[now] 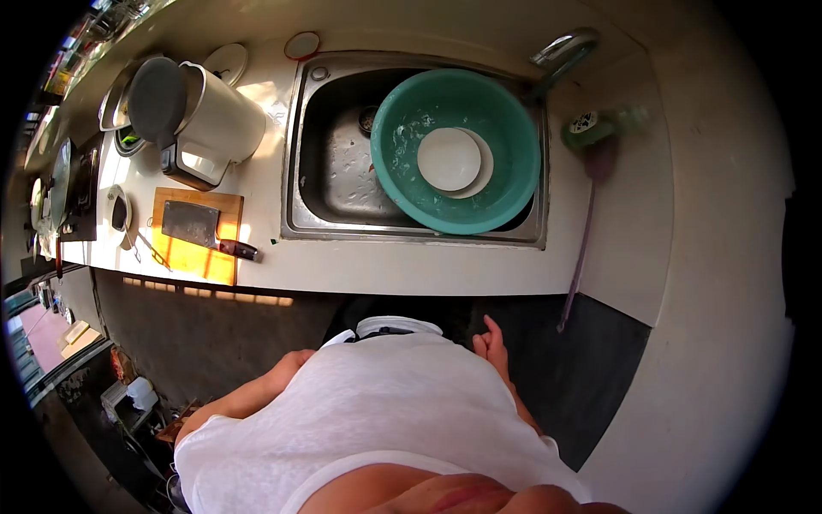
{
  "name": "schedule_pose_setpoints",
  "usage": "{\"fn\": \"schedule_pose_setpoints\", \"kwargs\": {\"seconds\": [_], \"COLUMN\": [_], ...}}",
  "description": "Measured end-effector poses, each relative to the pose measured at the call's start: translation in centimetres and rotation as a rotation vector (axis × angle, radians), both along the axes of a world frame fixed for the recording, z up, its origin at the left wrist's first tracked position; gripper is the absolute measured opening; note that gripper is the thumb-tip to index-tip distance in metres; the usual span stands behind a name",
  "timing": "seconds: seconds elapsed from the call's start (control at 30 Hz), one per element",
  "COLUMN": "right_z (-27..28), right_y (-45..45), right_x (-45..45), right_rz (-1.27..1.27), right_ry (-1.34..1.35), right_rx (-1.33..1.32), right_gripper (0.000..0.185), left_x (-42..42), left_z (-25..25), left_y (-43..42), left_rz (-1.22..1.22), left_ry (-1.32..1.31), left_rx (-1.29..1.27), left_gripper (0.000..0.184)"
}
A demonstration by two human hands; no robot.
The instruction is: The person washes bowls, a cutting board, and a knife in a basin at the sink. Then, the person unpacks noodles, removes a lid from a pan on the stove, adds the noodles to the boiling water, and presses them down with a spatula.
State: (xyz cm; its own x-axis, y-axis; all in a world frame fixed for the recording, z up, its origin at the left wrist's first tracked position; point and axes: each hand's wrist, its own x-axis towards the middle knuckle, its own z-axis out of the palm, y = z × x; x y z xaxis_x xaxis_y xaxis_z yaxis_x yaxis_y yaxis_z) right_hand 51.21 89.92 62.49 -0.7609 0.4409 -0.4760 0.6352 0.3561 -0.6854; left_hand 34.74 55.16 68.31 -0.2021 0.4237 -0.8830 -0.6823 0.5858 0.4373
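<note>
My left hand (298,359) hangs beside my body, its fingers mostly hidden by the white shirt. On the other side, my right hand (491,344) is held low in front of the counter, fingers apart and nothing in them. Both hands are away from the sink (342,193). A green plastic basin (402,184) rests in the sink's right part, with wet, foamy spots on its inside. Two white dishes (449,159) lie overlapping in it.
A faucet (565,50) rises behind the basin. Right of the sink are a green bottle (591,128) and a thin purple handle (584,244). To the left, a cleaver (192,223) lies on a wooden cutting board (218,267), near a white pitcher-like appliance (227,116).
</note>
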Motion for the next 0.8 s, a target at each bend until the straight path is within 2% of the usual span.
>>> {"fn": "schedule_pose_setpoints", "kwargs": {"seconds": [0.1, 0.23, 0.3, 0.33, 0.37, 0.4, 0.47, 0.53, 0.57, 0.6, 0.63, 0.67, 0.8], "right_z": [-0.8, -0.1, 1.0, 1.9, 3.0, 4.4, 8.9, 15.5, 18.9, 21.8, 24.2, 25.9, 27.7], "right_y": [-2.6, -4.1, -3.2, -2.2, -0.8, 0.8, 3.6, 5.3, 5.9, 5.6, 4.7, 3.8, 0.7], "right_x": [5.6, 9.1, 9.0, 7.9, 5.8, 3.3, -3.0, -9.0, -11.8, -14.2, -16.2, -17.5, -19.4], "right_rz": [-0.035, -0.035, -0.013, -0.018, -0.042, -0.114, -0.152, 0.196, 0.531, 0.678, 0.829, 0.847, 1.212], "right_ry": [-0.193, -0.364, -0.406, -0.383, -0.328, -0.192, 0.217, 0.401, 0.487, 0.567, 0.65, 0.694, 0.883], "right_rx": [-0.018, -0.074, -0.086, -0.084, -0.093, -0.158, -0.38, -0.381, -0.193, -0.097, -0.005, -0.001, 0.009], "right_gripper": [0.048, 0.044, 0.043, 0.042, 0.041, 0.04, 0.035, 0.034, 0.039, 0.04, 0.041, 0.041, 0.038], "left_x": [-0.7, -1.5, -1.9, -2.5, -3.3, -4.0, -5.6, -7.7, -8.2, -9.0, -9.5, -9.8, -9.2], "left_z": [-0.2, -2.2, -3.8, -3.9, -4.0, -4.2, -5.3, -4.3, -4.0, -3.3, -2.3, -2.2, -1.6], "left_y": [1.1, 2.8, 3.3, 3.5, 3.8, 4.2, 5.2, 7.5, 8.7, 9.9, 10.9, 11.5, 13.3], "left_rz": [-0.112, -0.172, -0.254, -0.26, -0.455, -0.645, -0.746, -0.684, -0.564, -0.439, -0.427, -0.398, -0.243], "left_ry": [0.1, 0.084, -0.031, -0.025, 0.039, 0.097, 0.195, 0.358, 0.378, 0.316, 0.359, 0.371, 0.275], "left_rx": [0.051, 0.033, 0.081, 0.076, 0.143, 0.209, 0.221, 0.229, 0.211, 0.247, 0.275, 0.309, 0.311], "left_gripper": [0.014, 0.01, 0.011, 0.011, 0.013, 0.015, 0.023, 0.024, 0.022, 0.019, 0.02, 0.02, 0.021]}}
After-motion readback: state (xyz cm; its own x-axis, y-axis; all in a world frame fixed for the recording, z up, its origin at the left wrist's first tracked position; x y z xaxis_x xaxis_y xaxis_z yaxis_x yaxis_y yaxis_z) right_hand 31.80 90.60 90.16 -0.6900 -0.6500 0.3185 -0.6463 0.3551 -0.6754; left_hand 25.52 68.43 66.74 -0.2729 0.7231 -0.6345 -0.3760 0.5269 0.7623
